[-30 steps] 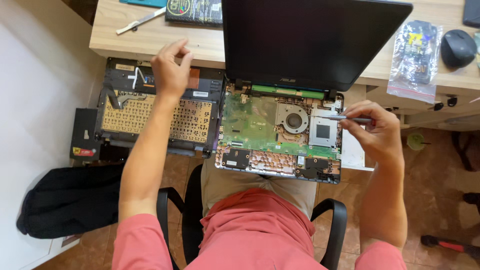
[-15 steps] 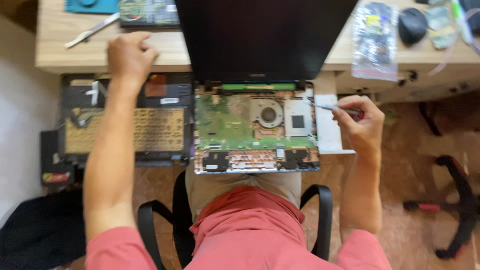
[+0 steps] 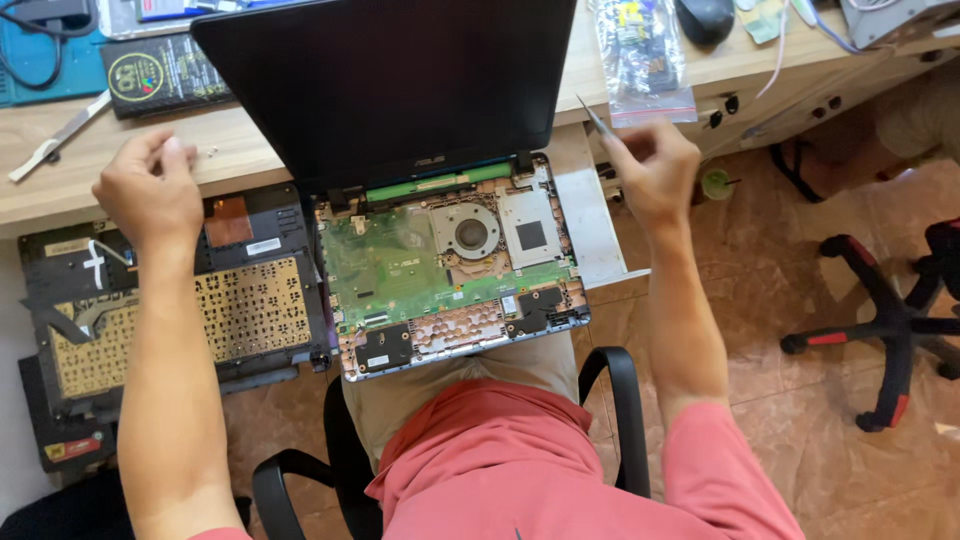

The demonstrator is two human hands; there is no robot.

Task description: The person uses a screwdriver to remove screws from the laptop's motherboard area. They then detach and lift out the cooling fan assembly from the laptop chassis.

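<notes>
Behind right hand, tweezers partly hidden

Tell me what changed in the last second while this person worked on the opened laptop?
The right hand lifted its thin metal tool off the laptop's circuit board toward the desk edge. The left hand slid from the detached keyboard panel up onto the desk. Laptop and keyboard panel stayed put.
</notes>
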